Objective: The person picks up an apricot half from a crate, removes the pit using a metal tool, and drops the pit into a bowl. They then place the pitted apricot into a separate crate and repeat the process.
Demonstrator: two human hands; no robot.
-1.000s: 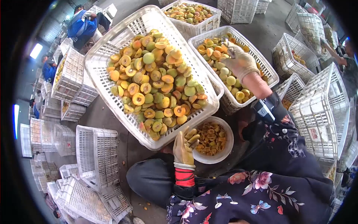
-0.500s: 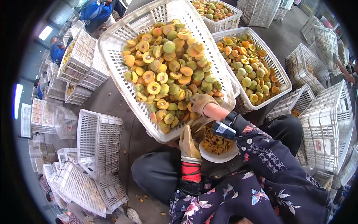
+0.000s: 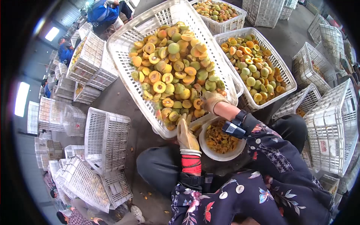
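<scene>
A large white crate (image 3: 125, 71) stands tilted before me, heaped with halved yellow-green fruit (image 3: 176, 63), some halves still with a stone. My left hand (image 3: 187, 137), in a tan glove with a red cuff, is at the crate's near edge, its fingertips by the lowest fruit; what it grips, if anything, is hidden. My right hand (image 3: 215, 102), also gloved, reaches over the near right rim onto the fruit, its fingers curled and partly hidden. Below it sits a white bowl (image 3: 207, 149) of orange-brown fruit pieces (image 3: 221, 140).
A second crate (image 3: 288, 89) of fruit halves stands to the right, another (image 3: 240, 23) behind it. Stacked crates (image 3: 107, 142) fill the left, more (image 3: 330, 127) the right. People in blue (image 3: 103, 14) sit at upper left; another person (image 3: 80, 210) is at lower left.
The view has shifted, so the crates appear further right. More of the bowl shows beneath my right arm. Both hands remain at the near end of the tilted crate.
</scene>
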